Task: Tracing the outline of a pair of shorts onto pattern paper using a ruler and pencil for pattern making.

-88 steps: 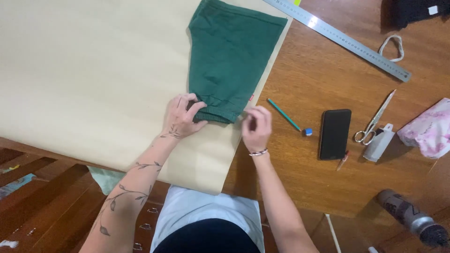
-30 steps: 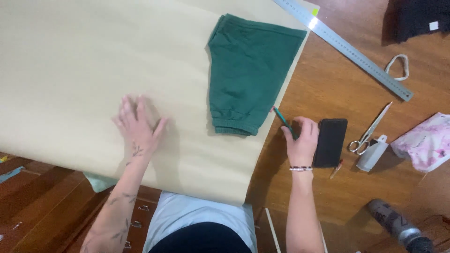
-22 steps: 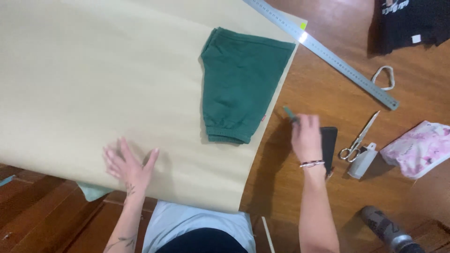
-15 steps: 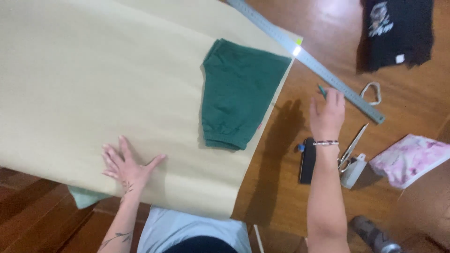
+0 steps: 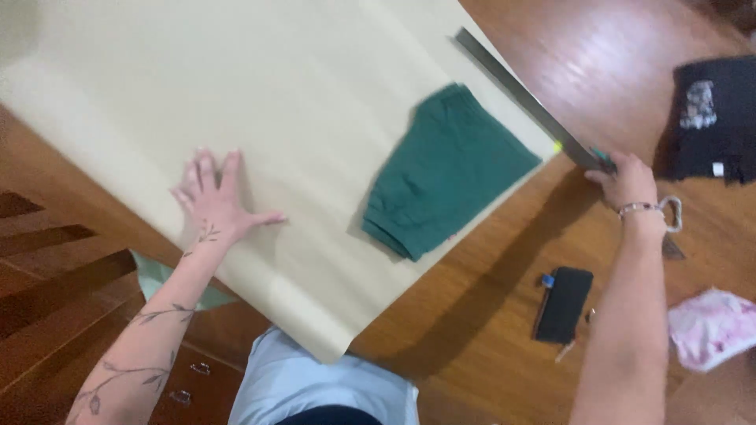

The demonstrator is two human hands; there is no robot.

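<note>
We are pressing our left hand [image 5: 214, 203], fingers spread, flat on the kraft paper [image 5: 260, 102] while our right hand [image 5: 628, 179] is gripping the metal ruler [image 5: 524, 101] beside the folded green shorts [image 5: 445, 181].

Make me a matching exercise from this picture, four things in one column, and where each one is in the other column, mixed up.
Things:
1. left hand
2. right hand
3. green garment
4. phone

Places:
A. on the bare wooden table, beside the right forearm
B. flat on the paper, fingers spread
C. folded on the paper near its right edge
D. at the metal ruler

Pairs: 1-B, 2-D, 3-C, 4-A
</note>
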